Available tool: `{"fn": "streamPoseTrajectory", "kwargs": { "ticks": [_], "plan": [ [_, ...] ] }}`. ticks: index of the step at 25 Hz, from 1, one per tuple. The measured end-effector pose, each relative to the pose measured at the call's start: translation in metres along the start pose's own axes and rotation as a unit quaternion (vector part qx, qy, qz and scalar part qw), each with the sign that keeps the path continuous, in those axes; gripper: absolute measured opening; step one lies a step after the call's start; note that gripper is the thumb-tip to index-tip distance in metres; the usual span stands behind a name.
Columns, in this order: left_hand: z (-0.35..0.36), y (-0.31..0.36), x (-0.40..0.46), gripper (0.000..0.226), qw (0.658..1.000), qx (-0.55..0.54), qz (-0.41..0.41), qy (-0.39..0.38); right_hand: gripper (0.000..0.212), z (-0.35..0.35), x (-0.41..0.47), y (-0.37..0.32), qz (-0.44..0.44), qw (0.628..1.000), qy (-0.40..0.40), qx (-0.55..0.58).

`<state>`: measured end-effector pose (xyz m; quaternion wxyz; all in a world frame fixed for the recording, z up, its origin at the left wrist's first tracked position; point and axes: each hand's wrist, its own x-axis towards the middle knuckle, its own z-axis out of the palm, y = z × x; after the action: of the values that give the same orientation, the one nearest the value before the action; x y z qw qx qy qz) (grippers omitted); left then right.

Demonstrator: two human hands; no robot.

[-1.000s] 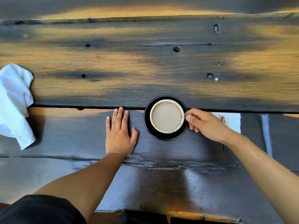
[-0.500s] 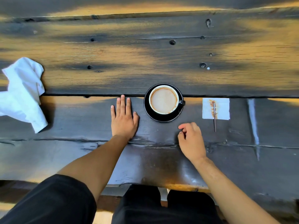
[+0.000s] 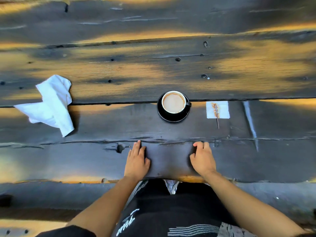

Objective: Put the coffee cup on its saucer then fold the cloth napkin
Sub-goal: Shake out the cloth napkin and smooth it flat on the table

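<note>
A black coffee cup [image 3: 173, 103] with milky coffee stands on its black saucer [image 3: 172, 118] at the middle of the dark wooden table, handle to the right. A crumpled white cloth napkin [image 3: 49, 104] lies far to the left. My left hand [image 3: 136, 161] rests flat on the table near the front edge, fingers straight, holding nothing. My right hand [image 3: 202, 159] rests beside it, fingers loosely curled, empty. Both hands are well in front of the cup and apart from it.
A small stained white paper [image 3: 217, 109] with a thin stir stick [image 3: 217, 119] across it lies right of the saucer. The table's front edge [image 3: 193, 179] runs just behind my wrists. A knot hole [image 3: 119, 148] sits left of my left hand.
My right hand let go of the cup's handle and drew back toward me. My left hand also slid back to the front edge. The cup stays on the saucer.
</note>
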<state>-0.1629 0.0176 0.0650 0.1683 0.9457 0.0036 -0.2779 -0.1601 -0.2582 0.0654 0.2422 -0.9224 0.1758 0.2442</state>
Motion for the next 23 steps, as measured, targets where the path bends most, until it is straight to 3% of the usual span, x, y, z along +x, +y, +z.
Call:
{"fn": "streamPoseTrajectory", "kwargs": {
  "ticks": [7, 11, 17, 23],
  "plan": [
    [0.012, -0.031, -0.062, 0.053, 1.000, 0.009, -0.001, 0.002, 0.019, 0.026, -0.060, 0.023, 0.084, 0.994, -0.047, -0.047],
    [0.027, -0.045, -0.084, 0.062, 1.000, 0.010, -0.012, -0.008, 0.018, 0.038, -0.084, 0.033, 0.094, 0.989, -0.094, -0.067],
    [0.032, -0.033, -0.099, 0.031, 0.989, -0.082, -0.103, -0.064, 0.028, 0.047, -0.096, 0.048, 0.087, 0.970, -0.208, -0.088],
    [0.056, -0.043, -0.139, 0.030, 0.965, -0.120, -0.202, -0.118, 0.034, 0.050, -0.109, 0.051, 0.027, 0.956, -0.253, -0.144]
  ]
}}
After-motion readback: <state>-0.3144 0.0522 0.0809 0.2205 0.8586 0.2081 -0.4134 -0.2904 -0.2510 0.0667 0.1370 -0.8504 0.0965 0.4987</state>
